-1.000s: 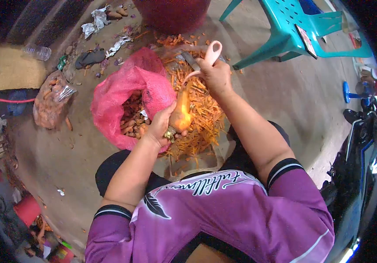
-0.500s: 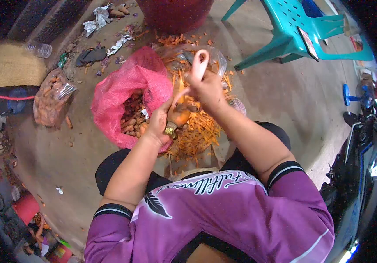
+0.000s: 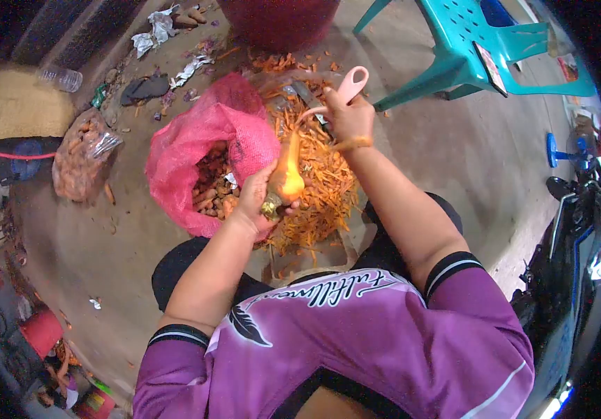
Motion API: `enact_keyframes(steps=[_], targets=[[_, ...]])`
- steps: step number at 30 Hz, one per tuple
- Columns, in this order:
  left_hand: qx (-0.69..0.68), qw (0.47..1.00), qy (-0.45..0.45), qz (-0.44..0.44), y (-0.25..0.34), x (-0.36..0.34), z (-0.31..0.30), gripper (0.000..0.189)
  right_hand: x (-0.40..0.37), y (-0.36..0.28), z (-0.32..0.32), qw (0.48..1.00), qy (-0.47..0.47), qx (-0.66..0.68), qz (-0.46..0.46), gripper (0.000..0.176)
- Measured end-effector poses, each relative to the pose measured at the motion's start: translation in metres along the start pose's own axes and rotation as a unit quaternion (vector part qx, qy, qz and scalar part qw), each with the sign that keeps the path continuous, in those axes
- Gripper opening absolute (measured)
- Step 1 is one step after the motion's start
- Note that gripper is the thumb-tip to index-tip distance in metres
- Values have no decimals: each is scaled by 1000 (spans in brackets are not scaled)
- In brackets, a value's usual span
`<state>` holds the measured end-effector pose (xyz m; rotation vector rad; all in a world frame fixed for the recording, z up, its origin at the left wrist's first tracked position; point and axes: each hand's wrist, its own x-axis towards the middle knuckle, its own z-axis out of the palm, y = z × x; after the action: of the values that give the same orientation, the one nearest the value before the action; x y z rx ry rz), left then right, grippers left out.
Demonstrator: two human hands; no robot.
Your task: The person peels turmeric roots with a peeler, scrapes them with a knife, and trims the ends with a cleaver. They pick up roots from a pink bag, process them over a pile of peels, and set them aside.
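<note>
My left hand (image 3: 255, 194) is closed around the thick top end of a carrot (image 3: 289, 176), its greenish stem end toward me and its bright orange tip pointing away. A peeler with a pale pink looped handle (image 3: 353, 82) is gripped in my right hand (image 3: 351, 120); its head is near the carrot's tip. An orange band or strip crosses my right wrist. Beneath both hands spreads a pile of orange peelings (image 3: 325, 202). Left of the carrot stands a pink mesh sack (image 3: 209, 115), its mouth showing unpeeled carrots (image 3: 209, 201).
A clear bag of carrots (image 3: 80, 164) sits on the floor at left, near a plastic bottle (image 3: 61, 78) and a dark sandal (image 3: 144, 91). A dark red tub (image 3: 279, 24) stands ahead. A green plastic chair (image 3: 450, 59) is at upper right, with a motorbike (image 3: 559, 258) at far right.
My right hand has moved right with the peeler, away from my left hand, its handle now leaning right. The carrot now shows more of its bright orange side.
</note>
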<state>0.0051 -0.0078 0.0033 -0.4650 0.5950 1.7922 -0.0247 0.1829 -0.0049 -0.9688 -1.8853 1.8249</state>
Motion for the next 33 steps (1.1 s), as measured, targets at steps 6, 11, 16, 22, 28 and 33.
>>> enact_keyframes(steps=[6,11,16,22,28,33], targets=[[66,998,3,6,5,-2,-6,32,-62,-21,10,974,-212,-84,-3,28],[-9,998,-26,-49,-2,-4,-3,37,-6,-5,1,999,-25,-37,-22,26],[29,999,21,29,4,-4,4,35,-52,-31,8,992,-125,-7,21,26],[21,998,43,51,0,1,5,35,-67,-15,12,985,-167,-39,-38,23],[29,999,28,37,-4,6,-13,33,-17,-9,1,998,-56,-31,-1,24],[36,993,104,40,3,-2,15,35,-61,-18,11,983,-146,-112,0,31]])
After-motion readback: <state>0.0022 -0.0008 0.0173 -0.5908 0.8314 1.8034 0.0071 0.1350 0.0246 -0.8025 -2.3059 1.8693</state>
